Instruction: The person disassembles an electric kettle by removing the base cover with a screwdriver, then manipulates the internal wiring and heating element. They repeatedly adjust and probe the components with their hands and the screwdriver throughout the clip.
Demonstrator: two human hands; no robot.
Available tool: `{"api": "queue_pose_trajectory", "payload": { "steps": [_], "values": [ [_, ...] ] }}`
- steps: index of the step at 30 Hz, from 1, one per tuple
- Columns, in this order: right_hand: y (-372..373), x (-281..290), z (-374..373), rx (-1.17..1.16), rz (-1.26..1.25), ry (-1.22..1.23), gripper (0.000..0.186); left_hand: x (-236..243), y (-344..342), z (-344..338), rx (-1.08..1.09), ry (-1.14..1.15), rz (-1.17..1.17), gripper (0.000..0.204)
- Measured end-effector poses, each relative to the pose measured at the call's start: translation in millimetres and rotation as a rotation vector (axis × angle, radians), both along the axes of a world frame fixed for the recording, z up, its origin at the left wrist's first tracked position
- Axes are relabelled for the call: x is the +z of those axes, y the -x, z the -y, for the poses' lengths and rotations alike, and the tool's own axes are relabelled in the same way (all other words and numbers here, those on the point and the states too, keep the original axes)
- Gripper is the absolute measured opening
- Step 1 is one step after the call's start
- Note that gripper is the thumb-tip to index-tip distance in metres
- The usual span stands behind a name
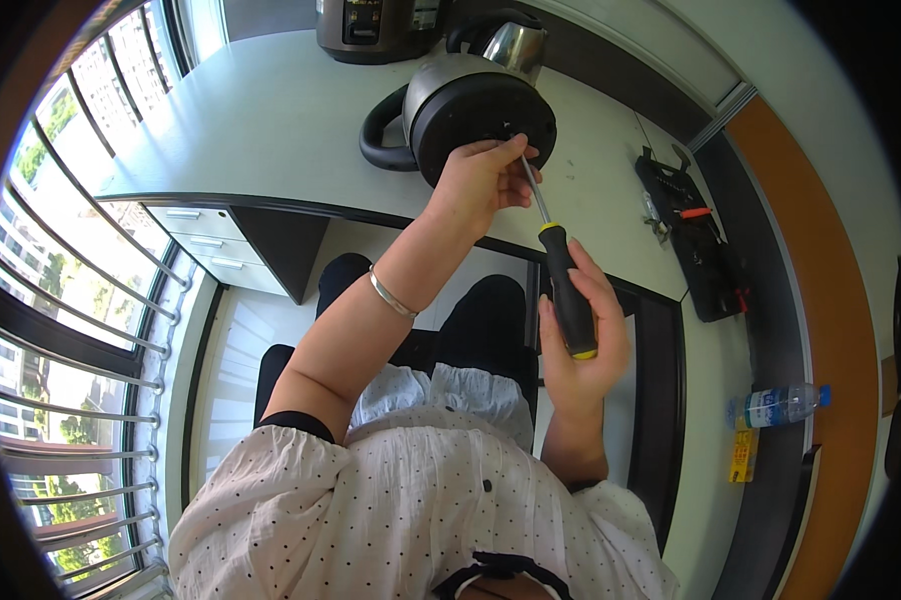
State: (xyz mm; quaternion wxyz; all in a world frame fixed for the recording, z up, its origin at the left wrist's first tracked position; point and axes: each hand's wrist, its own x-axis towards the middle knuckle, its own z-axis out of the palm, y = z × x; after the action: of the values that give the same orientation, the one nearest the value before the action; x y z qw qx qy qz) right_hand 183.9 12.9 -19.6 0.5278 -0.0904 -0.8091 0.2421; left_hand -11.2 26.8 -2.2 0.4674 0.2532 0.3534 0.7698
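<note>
A silver electric kettle lies on its side on the desk, its round black base (449, 122) facing me and its black handle (379, 135) to the left. My right hand (596, 335) wraps round the black and yellow grip of a screwdriver (568, 285), whose metal shaft slants up and left to the base. Near the shaft's tip, my left hand (481, 180) pinches it with thumb and forefinger, right against the base. The tip itself is hidden behind these fingers, and any screw there cannot be made out.
Behind the kettle stand a shiny silver and black vessel (516, 48) and a dark grey appliance (376, 30). To the right lies an open black tool case (706, 250) with red-handled tools. A water bottle (779, 407) and a yellow packet (742, 456) lie nearer. Drawers (206, 240) sit under the desk's left end.
</note>
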Motion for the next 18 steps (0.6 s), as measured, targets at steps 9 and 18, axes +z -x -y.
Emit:
{"api": "queue_pose_trajectory", "payload": {
  "steps": [9,18],
  "values": [
    [0.3,3.3,3.8,-0.038,-0.148,0.191,0.040,-2.4,-2.1,-1.8,-0.024,-0.030,0.015,0.027],
    [6.8,-8.6,6.3,0.147,-0.275,0.414,0.048,-6.3,-2.3,-4.4,-0.029,-0.073,0.052,0.028]
  ]
}}
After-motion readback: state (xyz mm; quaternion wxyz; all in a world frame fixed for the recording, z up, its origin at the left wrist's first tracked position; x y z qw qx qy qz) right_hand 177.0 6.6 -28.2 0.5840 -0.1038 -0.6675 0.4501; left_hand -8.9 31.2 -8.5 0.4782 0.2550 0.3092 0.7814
